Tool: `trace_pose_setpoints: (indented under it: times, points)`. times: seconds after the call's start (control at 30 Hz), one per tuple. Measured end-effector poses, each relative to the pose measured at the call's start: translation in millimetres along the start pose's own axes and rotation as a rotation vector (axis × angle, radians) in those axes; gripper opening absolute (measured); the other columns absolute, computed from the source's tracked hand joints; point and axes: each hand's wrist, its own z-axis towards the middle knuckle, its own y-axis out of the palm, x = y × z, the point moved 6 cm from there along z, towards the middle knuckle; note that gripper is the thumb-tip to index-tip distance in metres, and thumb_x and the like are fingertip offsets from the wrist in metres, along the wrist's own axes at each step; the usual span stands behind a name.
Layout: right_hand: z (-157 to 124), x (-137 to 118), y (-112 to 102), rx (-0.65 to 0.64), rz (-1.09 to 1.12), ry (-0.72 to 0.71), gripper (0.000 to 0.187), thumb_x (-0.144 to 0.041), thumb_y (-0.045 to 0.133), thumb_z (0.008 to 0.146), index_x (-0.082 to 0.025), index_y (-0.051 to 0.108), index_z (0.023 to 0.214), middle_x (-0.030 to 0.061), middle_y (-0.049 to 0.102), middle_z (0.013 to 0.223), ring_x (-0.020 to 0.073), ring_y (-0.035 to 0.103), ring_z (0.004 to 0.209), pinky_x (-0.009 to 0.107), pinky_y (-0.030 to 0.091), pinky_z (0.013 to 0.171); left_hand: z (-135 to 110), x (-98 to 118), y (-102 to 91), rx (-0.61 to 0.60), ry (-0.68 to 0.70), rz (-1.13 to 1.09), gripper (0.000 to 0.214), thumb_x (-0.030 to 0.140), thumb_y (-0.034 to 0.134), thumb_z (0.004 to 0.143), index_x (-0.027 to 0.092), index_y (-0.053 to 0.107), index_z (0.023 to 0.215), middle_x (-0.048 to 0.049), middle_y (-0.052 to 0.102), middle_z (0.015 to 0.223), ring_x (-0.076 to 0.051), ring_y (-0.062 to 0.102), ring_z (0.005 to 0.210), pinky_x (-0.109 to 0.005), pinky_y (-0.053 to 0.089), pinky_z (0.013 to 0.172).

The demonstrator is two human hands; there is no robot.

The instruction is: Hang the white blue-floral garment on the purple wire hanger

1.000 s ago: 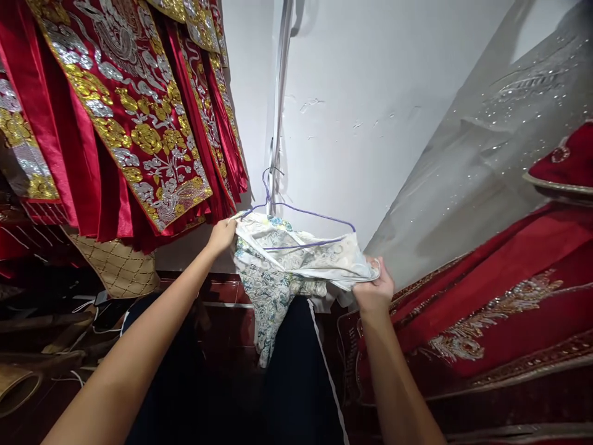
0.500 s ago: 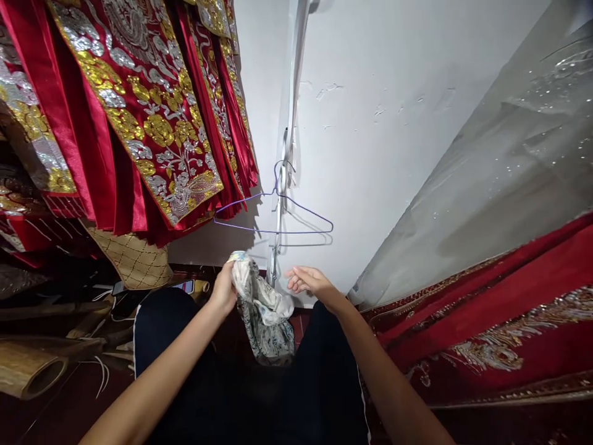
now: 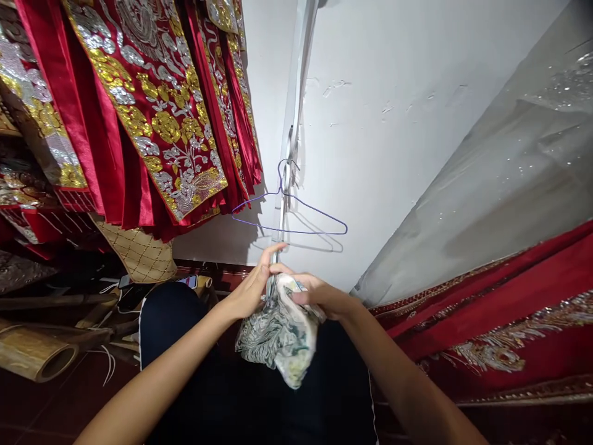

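A bunched white cloth with a blue-green floral print (image 3: 280, 330) hangs over my lap. My left hand (image 3: 250, 290) grips its upper left part, fingers pinched at the top. My right hand (image 3: 319, 296) is closed on its upper right part, and the two hands touch at the fingertips. Just above them a bare purple wire hanger (image 3: 290, 213) hangs from a grey pole (image 3: 296, 117) against the white wall.
Red garments with gold and silver embroidery (image 3: 139, 105) hang at the upper left. More red embroidered fabric (image 3: 500, 321) and a grey sequined sheet (image 3: 500, 179) lie at the right. A rolled golden mat (image 3: 37, 355) and clutter sit low on the left.
The cloth came off the hanger and dropped into a bunch. My right hand, open half a second ago, has closed on the cloth beside my left hand. The hanger now hangs empty.
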Motion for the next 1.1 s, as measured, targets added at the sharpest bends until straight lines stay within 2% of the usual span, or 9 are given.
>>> trace_pose_setpoints:
  times: [0.1,0.17,0.27,0.4,0.57,0.7,0.87,1.0,1.1]
  points:
    - [-8.8,-30.2,-9.0,0.036,-0.255,-0.039,0.025,-0.031,0.074,0.071,-0.016,0.068,0.089,0.0035,0.067,0.081,0.0172,0.063,0.071,0.028,0.050,0.066,-3.3,-25.6,4.9,-0.163,-0.158,0.032,0.052,0.063,0.047,0.090,0.019,0.069,0.075,-0.0036,0.060,0.060,-0.019,0.055,0.055,-0.028,0.043,0.054]
    - [-9.3,-58.8,-37.3,0.307,-0.472,-0.203,0.018,-0.026,0.069,0.073,-0.015,0.070,0.087,0.0030,0.067,0.080,0.0150,0.060,0.067,0.026,0.047,0.063,-3.8,-37.8,-6.8,-0.219,-0.239,0.156,0.048,0.059,0.060,0.084,0.019,0.060,0.056,-0.0009,0.054,0.052,-0.015,0.046,0.046,-0.026,0.032,0.046]
    - [-0.6,-85.9,-84.3,0.735,-0.636,-0.471,0.032,-0.026,0.062,0.075,-0.018,0.070,0.106,0.0048,0.069,0.095,0.0169,0.061,0.076,0.029,0.048,0.070,6.1,-45.8,-50.0,-0.137,-0.320,0.390,0.043,0.053,0.068,0.077,0.020,0.057,0.051,-0.0007,0.052,0.049,-0.015,0.044,0.044,-0.026,0.025,0.047]
    - [47.5,-69.1,-126.6,0.869,-0.721,-0.521,0.037,-0.029,0.053,0.080,-0.021,0.068,0.112,0.0065,0.068,0.112,0.0213,0.060,0.100,0.034,0.045,0.089,20.3,-60.2,-96.4,-0.137,-0.469,0.639,0.030,0.044,0.074,0.067,0.023,0.061,0.050,-0.0035,0.058,0.050,-0.018,0.049,0.047,-0.027,0.028,0.050]
    - [80.6,-31.6,-155.1,0.862,-0.772,-0.399,0.020,-0.029,0.049,0.076,-0.017,0.063,0.066,0.0014,0.061,0.066,0.0172,0.053,0.067,0.028,0.040,0.065,20.4,-103.8,-131.6,0.048,-0.703,0.825,0.040,0.033,0.080,0.051,0.022,0.044,0.038,-0.0031,0.049,0.042,-0.026,0.059,0.055,-0.036,0.045,0.071]
    - [64.3,-25.8,-163.3,0.910,-0.787,-0.397,0.017,-0.030,0.057,0.073,-0.018,0.057,0.061,-0.0015,0.055,0.061,0.0146,0.047,0.061,0.025,0.033,0.058,32.7,-110.5,-145.8,0.026,-0.479,0.965,0.028,0.039,0.065,0.071,0.022,0.050,0.055,-0.0117,0.066,0.076,-0.034,0.065,0.090,-0.044,0.043,0.092]
    - [47.8,-23.4,-150.6,0.910,-0.772,-0.378,0.015,-0.029,0.057,0.073,-0.019,0.056,0.062,-0.0020,0.051,0.059,0.0145,0.047,0.061,0.025,0.033,0.057,49.4,-78.5,-140.0,0.017,-0.128,0.744,0.027,0.043,0.051,0.086,0.021,0.059,0.072,-0.0125,0.064,0.123,-0.031,0.053,0.123,-0.039,0.038,0.107]
    - [45.0,-15.8,-127.7,0.821,-0.623,-0.363,0.009,-0.024,0.055,0.072,-0.018,0.060,0.068,-0.0025,0.049,0.061,0.0136,0.046,0.060,0.024,0.033,0.053,71.1,-64.8,-129.8,0.095,-0.078,0.530,0.029,0.036,0.053,0.088,0.021,0.067,0.107,-0.0101,0.067,0.121,-0.027,0.061,0.114,-0.035,0.046,0.098]
    - [27.2,-18.6,-114.8,0.838,-0.610,-0.386,0.029,-0.017,0.052,0.069,-0.019,0.072,0.090,-0.0002,0.058,0.071,0.0157,0.052,0.067,0.026,0.042,0.062,91.4,-62.0,-130.5,0.119,-0.058,0.504,0.042,0.036,0.055,0.089,0.020,0.063,0.127,-0.0086,0.072,0.111,-0.024,0.067,0.098,-0.031,0.050,0.087]
